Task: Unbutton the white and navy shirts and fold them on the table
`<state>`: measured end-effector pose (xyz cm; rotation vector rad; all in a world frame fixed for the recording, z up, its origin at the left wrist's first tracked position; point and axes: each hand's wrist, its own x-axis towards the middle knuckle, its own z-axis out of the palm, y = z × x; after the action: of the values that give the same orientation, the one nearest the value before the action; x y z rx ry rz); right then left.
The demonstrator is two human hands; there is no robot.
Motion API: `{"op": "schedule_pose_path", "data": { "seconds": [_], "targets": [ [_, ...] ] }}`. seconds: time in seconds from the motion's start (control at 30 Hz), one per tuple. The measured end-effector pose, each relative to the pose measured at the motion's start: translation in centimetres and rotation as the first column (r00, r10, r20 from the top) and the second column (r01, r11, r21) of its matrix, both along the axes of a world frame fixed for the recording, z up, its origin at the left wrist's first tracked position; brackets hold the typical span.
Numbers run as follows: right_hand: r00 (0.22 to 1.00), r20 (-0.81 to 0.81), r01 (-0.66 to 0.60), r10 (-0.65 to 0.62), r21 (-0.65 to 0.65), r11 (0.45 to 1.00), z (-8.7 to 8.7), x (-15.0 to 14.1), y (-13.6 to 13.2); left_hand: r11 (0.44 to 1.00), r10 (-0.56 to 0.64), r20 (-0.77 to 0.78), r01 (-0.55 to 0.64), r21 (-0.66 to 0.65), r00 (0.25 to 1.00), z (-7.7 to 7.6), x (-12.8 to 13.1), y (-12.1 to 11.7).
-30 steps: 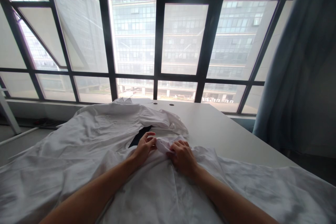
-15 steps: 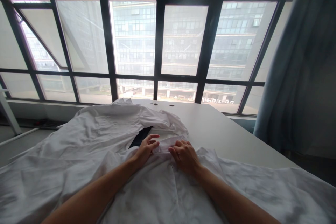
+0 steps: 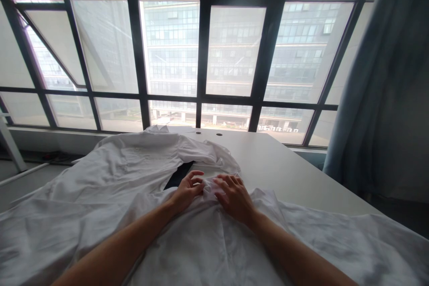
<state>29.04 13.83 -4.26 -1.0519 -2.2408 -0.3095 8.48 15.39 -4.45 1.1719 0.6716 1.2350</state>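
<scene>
A large white garment (image 3: pixel 110 183), a shirt or coat, lies spread and crumpled over a white table (image 3: pixel 288 170). My left hand (image 3: pixel 186 190) and my right hand (image 3: pixel 234 196) meet at the middle of it. Both pinch a small fold of the white cloth (image 3: pixel 209 186) between their fingertips, at the edge of an opening. A dark patch (image 3: pixel 177 175) shows through the opening just left of my left hand. Both forearms rest on the cloth.
A wall of tall windows with dark frames (image 3: pixel 203 53) stands behind the table, with office buildings outside. A blue-grey curtain (image 3: pixel 385 85) hangs at the right. Two small round holes (image 3: pixel 208 133) sit at the table's far edge. A white pole (image 3: pixel 10 147) leans at the far left.
My hands have drawn closer together on the fold of cloth. The right fingers have slid left and up over it; the raised bit of cloth now lies flatter.
</scene>
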Motion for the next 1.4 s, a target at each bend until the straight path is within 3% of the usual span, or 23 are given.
{"op": "schedule_pose_path", "data": {
  "seconds": [0.17, 0.37, 0.43, 0.53, 0.6, 0.67, 0.77, 0.87, 0.97, 1.13, 1.4],
  "targets": [
    [0.993, -0.011, -0.117, 0.117, 0.009, 0.993, -0.2, -0.4, -0.1, 0.993, -0.121, 0.001, 0.121, 0.002, 0.993, -0.5, 0.1, 0.0],
    [0.999, -0.026, -0.037, 0.036, -0.044, 0.998, 0.3, -0.6, -0.5, 0.985, -0.154, -0.094, 0.160, 0.063, 0.984, -1.2, -0.1, 0.4],
    [0.998, -0.063, 0.008, -0.011, -0.052, 0.999, 0.4, -0.7, -0.7, 0.989, -0.074, -0.169, 0.094, 0.113, 0.983, -1.2, 0.0, 0.6],
    [0.994, -0.103, 0.043, -0.048, -0.050, 0.998, 0.5, -0.9, -0.9, 0.953, 0.204, -0.339, -0.107, 0.285, 0.918, -0.9, 0.2, 0.5],
    [0.993, -0.109, 0.042, -0.046, -0.044, 0.998, 0.6, -1.0, -0.9, 0.867, 0.380, -0.408, -0.165, 0.471, 0.830, -0.5, 0.3, 0.0],
    [0.995, -0.096, 0.025, -0.029, -0.043, 0.999, 0.7, -1.0, -1.0, 0.764, 0.492, -0.433, -0.136, 0.631, 0.755, 0.0, 0.3, -0.7],
    [0.998, -0.061, -0.019, 0.015, -0.064, 0.998, 0.8, -1.0, -1.1, 0.677, 0.579, -0.488, -0.052, 0.734, 0.654, 0.5, 0.4, -1.6],
    [0.999, -0.034, -0.024, 0.020, -0.110, 0.994, 0.7, -0.8, -1.1, 0.659, 0.605, -0.563, 0.043, 0.751, 0.563, 0.6, 0.3, -1.8],
    [0.997, 0.014, 0.083, -0.082, -0.153, 0.985, 0.7, -0.4, -0.7, 0.636, 0.633, -0.592, 0.101, 0.765, 0.498, 0.5, 0.2, -1.5],
    [0.954, 0.180, 0.267, -0.240, -0.147, 0.952, 1.6, 0.4, -0.3, 0.649, 0.701, -0.626, 0.058, 0.758, 0.342, 0.0, -0.1, -0.7],
    [0.925, 0.210, 0.337, -0.317, -0.068, 0.939, 2.4, 1.6, 0.2, 0.681, 0.697, -0.649, 0.002, 0.732, 0.304, 0.2, -0.9, -0.4]
  ]
}}
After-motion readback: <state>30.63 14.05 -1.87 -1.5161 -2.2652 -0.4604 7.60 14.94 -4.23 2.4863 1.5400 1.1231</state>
